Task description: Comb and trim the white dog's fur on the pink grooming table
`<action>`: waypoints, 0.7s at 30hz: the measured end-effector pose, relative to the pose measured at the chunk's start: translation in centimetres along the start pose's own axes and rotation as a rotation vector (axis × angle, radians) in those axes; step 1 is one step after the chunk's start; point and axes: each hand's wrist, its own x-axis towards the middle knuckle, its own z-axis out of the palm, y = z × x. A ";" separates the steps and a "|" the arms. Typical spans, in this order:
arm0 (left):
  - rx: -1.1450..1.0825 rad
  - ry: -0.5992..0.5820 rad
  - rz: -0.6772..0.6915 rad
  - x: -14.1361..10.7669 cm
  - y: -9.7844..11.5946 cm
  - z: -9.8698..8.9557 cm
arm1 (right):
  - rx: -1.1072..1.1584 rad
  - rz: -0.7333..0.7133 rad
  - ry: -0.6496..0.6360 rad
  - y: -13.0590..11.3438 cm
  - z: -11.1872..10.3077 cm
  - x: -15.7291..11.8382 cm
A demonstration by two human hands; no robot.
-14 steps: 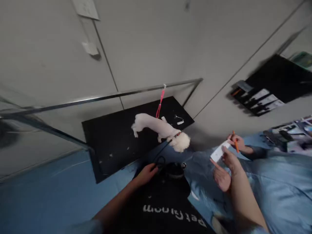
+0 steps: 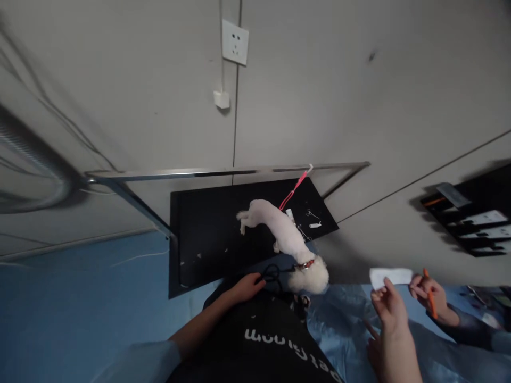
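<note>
My left hand (image 2: 247, 288) is closed around a black leash (image 2: 272, 272), in front of my black apron (image 2: 275, 324). The leash runs toward the red collar (image 2: 306, 264) of a white, close-clipped dog (image 2: 279, 229). The dog is on a black table (image 2: 207, 229), its fluffy head lowered past the near edge. At the right, my right hand (image 2: 391, 308) pinches a white slip (image 2: 395, 276) between thumb and fingers. A person's hand (image 2: 433, 298) with an orange pen (image 2: 431, 302) is at the slip's right end.
A metal bar (image 2: 199, 173) spans the table's far side, with a pink strap (image 2: 293, 190) hanging from it. Scissors (image 2: 313, 214) and a small white bottle (image 2: 315, 225) lie on the table. A black tool rack (image 2: 475, 213) hangs right. The person's other hand (image 2: 374, 354) is partly behind my forearm.
The view has swung, shifting the table rightward. The dog's head has come lower, nearer my apron. The white slip has turned more level, and the pen hand is now right of it.
</note>
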 end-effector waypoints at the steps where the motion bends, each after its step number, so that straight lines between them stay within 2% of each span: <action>1: 0.014 -0.005 -0.001 0.2 0.0 -0.4 | 0.048 -0.001 -0.006 -0.6 3.3 0.3; 4: 0.085 -0.033 -0.009 0.9 -0.2 -1.7 | 0.167 -0.077 -0.103 -2.8 15.6 0.4; 7: 0.135 -0.026 -0.040 1.3 -1.1 -2.9 | 0.226 -0.084 -0.204 -5.3 28.1 -1.0; 9: 0.140 0.007 -0.075 1.4 -2.2 -3.6 | 0.289 -0.098 -0.345 -6.4 34.7 -2.8; 10: 0.134 0.038 -0.092 1.4 -2.9 -3.9 | 0.316 -0.103 -0.427 -6.6 37.3 -3.7; 12: 0.101 0.113 -0.115 1.3 -4.4 -4.5 | 0.357 -0.101 -0.581 -6.6 41.2 -5.7; 14: 0.048 0.186 -0.122 0.9 -5.7 -4.9 | 0.378 -0.071 -0.698 -6.1 43.7 -7.4; 17: -0.025 0.272 -0.133 0.0 -6.9 -5.3 | 0.369 0.015 -0.796 -5.1 46.4 -9.3; 21: -0.086 0.357 -0.177 -1.1 -7.0 -5.5 | 0.341 0.100 -0.854 -4.4 48.8 -11.3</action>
